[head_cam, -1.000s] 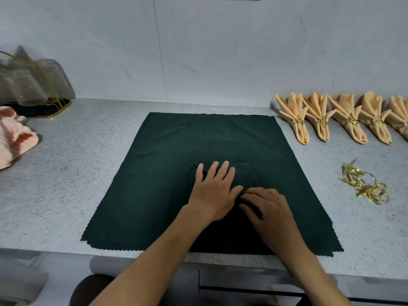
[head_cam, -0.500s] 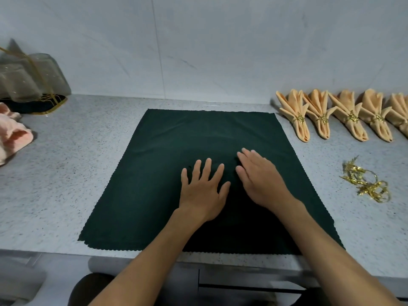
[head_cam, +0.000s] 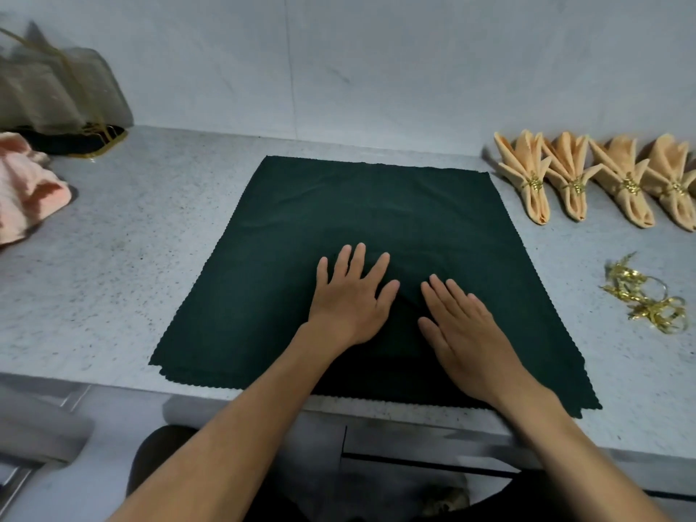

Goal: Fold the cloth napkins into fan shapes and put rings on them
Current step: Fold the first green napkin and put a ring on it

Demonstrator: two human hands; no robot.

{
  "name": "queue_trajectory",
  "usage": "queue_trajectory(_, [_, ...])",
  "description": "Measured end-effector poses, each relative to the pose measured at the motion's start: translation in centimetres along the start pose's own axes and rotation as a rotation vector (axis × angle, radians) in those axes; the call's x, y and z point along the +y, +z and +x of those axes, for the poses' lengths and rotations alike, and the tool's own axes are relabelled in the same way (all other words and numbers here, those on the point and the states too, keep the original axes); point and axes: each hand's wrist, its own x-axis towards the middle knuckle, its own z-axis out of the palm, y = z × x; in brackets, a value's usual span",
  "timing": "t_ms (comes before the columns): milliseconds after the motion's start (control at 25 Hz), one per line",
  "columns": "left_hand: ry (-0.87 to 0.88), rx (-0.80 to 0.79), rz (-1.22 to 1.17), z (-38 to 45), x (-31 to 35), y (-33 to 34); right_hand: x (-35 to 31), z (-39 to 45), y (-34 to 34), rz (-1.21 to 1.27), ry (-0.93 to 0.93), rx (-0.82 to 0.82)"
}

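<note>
Napkin, dark green (head_cam: 361,216): spread flat on the speckled counter (head_cam: 150,258), with our left hand (head_cam: 348,299) and right hand (head_cam: 461,329) pressed on it side by side, fingers straight, gripping nothing. To our right, loose gold rings (head_cam: 646,295); beyond them, a row of folded peach napkins (head_cam: 602,178), already ringed.

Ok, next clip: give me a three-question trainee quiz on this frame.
1. True or false: both hands lie flat on the green napkin.
2. How many folded peach napkins with rings show at the right?
3. The loose gold rings lie: A) on the green napkin, B) on the counter right of it, C) in the left hand.

Key: 1 true, right hand too; 2 four; 3 B.
</note>
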Motion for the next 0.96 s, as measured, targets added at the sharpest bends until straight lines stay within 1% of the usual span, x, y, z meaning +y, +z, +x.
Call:
queue_trajectory(120, [0.009, -0.012, 0.023, -1.1, -1.5, -0.5, 0.0, 0.2, 0.0, -0.011, -0.015, 0.044])
queue_trajectory(200, [0.100, 0.094, 0.108, -3.2, -2.8, -0.5, 0.1, 0.2, 0.2, -0.034, -0.025, 0.061])
queue_trajectory(240, [0.196, 0.146, 0.101, -4.4, -3.3, -0.5, 0.0, 0.1, 0.3, -0.025, -0.029, 0.076])
queue_trajectory(280, [0.294, 0.149, 0.035, -5.5, -3.9, -0.6, -0.2, 0.1, 0.4, -0.007, -0.037, 0.102])
queue_trajectory(320, [0.355, 0.107, -0.044, -6.4, -4.3, -0.7, -0.2, 0.1, 0.4, 0.021, -0.050, 0.144])
queue_trajectory(400, [0.392, 0.035, -0.111, -7.5, -5.3, -0.9, -0.3, 0.0, 0.5, 0.071, -0.083, 0.278])
queue_trajectory(480, [0.405, 0.034, -0.086, -8.0, -5.8, -1.1, -0.1, -0.3, 0.7, 0.099, -0.115, 0.454])
queue_trajectory(520, [0.403, 0.043, -0.095, -8.1, -5.8, -1.0, -0.1, -0.5, 0.7, 0.120, -0.127, 0.510])
queue_trajectory(560, [0.394, 0.063, -0.121, -8.2, -5.5, -1.0, -0.2, -0.7, 0.6, 0.148, -0.127, 0.529])
queue_trajectory(680, [0.369, 0.163, -0.165, -8.0, -4.5, -0.8, -0.6, -1.1, 0.1, 0.196, -0.116, 0.518])
queue_trajectory(760, [0.362, 0.221, -0.193, -7.7, -4.1, -0.9, -0.7, -1.2, -0.2, 0.151, -0.129, 0.531])
queue_trajectory(840, [0.335, 0.226, -0.255, -7.4, -4.1, -1.1, -0.8, -1.0, -0.4, 0.118, -0.130, 0.530])
queue_trajectory(960, [0.254, 0.203, -0.467, -6.3, -4.7, -1.7, -0.5, -1.1, -0.4, 0.130, -0.149, 0.502])
